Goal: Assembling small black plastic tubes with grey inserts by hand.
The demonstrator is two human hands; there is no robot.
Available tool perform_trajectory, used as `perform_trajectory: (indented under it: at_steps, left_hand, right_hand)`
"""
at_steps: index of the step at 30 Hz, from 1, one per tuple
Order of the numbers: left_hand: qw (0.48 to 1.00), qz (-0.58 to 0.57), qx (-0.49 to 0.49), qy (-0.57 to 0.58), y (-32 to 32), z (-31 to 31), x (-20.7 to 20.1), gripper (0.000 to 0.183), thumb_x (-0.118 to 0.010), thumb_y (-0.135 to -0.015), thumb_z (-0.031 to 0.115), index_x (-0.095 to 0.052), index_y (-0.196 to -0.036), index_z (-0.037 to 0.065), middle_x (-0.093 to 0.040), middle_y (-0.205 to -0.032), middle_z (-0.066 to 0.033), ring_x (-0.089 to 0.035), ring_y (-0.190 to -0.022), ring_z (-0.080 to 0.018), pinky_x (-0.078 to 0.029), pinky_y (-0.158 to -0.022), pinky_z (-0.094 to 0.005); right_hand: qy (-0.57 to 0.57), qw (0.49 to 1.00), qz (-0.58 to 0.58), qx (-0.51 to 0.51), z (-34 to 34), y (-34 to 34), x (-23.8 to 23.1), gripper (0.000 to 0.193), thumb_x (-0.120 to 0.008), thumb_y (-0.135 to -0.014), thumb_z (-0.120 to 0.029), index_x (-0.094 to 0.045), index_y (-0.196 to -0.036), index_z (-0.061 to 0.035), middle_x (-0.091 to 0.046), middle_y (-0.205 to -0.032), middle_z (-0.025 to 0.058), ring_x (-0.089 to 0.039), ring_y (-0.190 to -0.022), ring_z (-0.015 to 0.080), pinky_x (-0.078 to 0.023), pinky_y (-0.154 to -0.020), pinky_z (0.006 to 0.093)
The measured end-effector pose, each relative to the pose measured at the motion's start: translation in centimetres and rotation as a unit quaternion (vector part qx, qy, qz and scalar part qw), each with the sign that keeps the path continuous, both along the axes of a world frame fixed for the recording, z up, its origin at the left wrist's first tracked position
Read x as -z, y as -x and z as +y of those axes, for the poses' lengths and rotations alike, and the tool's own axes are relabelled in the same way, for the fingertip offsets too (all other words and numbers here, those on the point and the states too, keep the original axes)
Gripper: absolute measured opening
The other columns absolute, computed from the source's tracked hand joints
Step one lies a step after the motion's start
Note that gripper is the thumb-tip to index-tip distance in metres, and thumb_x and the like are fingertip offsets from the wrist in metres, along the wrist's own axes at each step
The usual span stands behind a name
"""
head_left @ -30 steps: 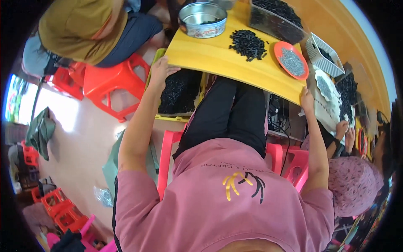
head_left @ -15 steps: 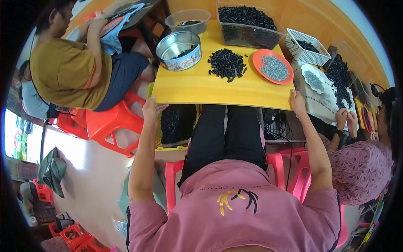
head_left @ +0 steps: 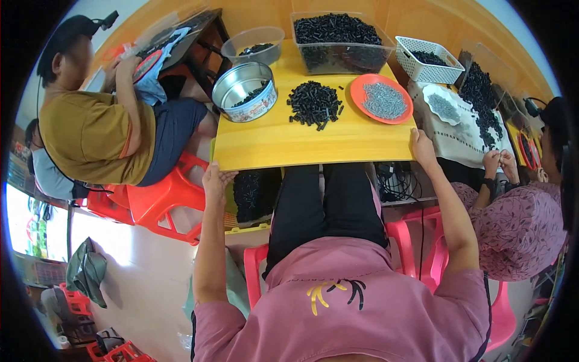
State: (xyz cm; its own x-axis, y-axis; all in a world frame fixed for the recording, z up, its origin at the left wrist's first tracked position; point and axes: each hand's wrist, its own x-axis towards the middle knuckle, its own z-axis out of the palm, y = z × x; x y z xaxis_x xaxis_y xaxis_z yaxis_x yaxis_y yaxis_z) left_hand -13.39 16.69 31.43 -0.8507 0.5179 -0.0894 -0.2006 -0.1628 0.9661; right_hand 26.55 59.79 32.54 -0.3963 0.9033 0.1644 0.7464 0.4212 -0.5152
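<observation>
Left hand: the wearer's left hand (head_left: 215,182) touches the front-left corner of the yellow tabletop (head_left: 313,149), fingers extended just below the edge; whether it grips is unclear.
Right hand: the right hand (head_left: 424,148) meets the front-right corner, fingers bent; how firmly it closes cannot be told.
Tabletop: it spans the wearer's thighs, bare along its front strip.
Centre: a loose pile of short black pieces (head_left: 313,104) lies between a round metal tin (head_left: 256,110) and an orange plate (head_left: 358,104) of small silver pieces (head_left: 386,101).
Back: a clear bin (head_left: 381,61) brims with black pieces.
Right neighbour: a co-worker's hands (head_left: 499,161) meet near a white cloth (head_left: 449,142).
</observation>
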Motion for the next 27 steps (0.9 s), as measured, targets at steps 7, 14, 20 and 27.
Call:
perform_trajectory:
  at_steps: [7, 14, 20, 27]
  left_hand:
    - [1.000, -0.001, 0.008, -0.004, -0.3, -0.7, -0.2, 0.037, -0.044, -0.097, 0.037, -0.055, -0.104, 0.002, -0.068, -0.084, -0.0118, -0.066, -0.072, -0.0198, -0.053, -0.070, -0.0301]
    - [1.000, -0.016, -0.011, 0.016, -0.4, -0.8, 0.0, 0.036, -0.044, -0.097, 0.035, -0.055, -0.104, 0.002, -0.067, -0.085, -0.0132, -0.066, -0.072, -0.0217, -0.054, -0.070, -0.0313]
    - [0.999, -0.004, -0.022, 0.031, -0.4, -1.1, -0.2, 0.037, -0.043, -0.097, 0.035, -0.055, -0.103, 0.000, -0.067, -0.086, -0.0151, -0.066, -0.074, -0.0224, -0.054, -0.073, -0.0320]
    - [0.999, -0.001, -0.003, 0.038, -0.9, -1.3, -0.6, 0.041, -0.044, -0.096, 0.038, -0.056, -0.103, 0.000, -0.067, -0.086, -0.0153, -0.066, -0.075, -0.0217, -0.052, -0.073, -0.0308]
  right_hand:
    - [0.009, 1.000, 0.012, 0.006, -1.2, -0.4, 0.0, 0.049, -0.033, -0.097, -0.043, -0.055, -0.108, -0.0001, -0.060, -0.096, 0.0331, -0.055, -0.096, 0.0504, -0.043, -0.083, 0.0542]
    - [0.005, 1.000, -0.009, -0.002, -0.5, -0.9, 0.7, 0.051, -0.031, -0.097, -0.044, -0.054, -0.108, 0.0000, -0.059, -0.095, 0.0343, -0.055, -0.095, 0.0510, -0.043, -0.082, 0.0545]
    - [-0.011, 1.000, 0.008, -0.013, -0.6, -0.6, 0.1, 0.053, -0.030, -0.097, -0.044, -0.056, -0.109, 0.0009, -0.059, -0.100, 0.0320, -0.054, -0.098, 0.0494, -0.043, -0.084, 0.0522]
    - [-0.017, 0.999, 0.000, -0.030, -0.5, -1.4, 0.3, 0.051, -0.031, -0.098, -0.042, -0.056, -0.107, 0.0022, -0.060, -0.097, 0.0323, -0.055, -0.096, 0.0493, -0.043, -0.082, 0.0521]
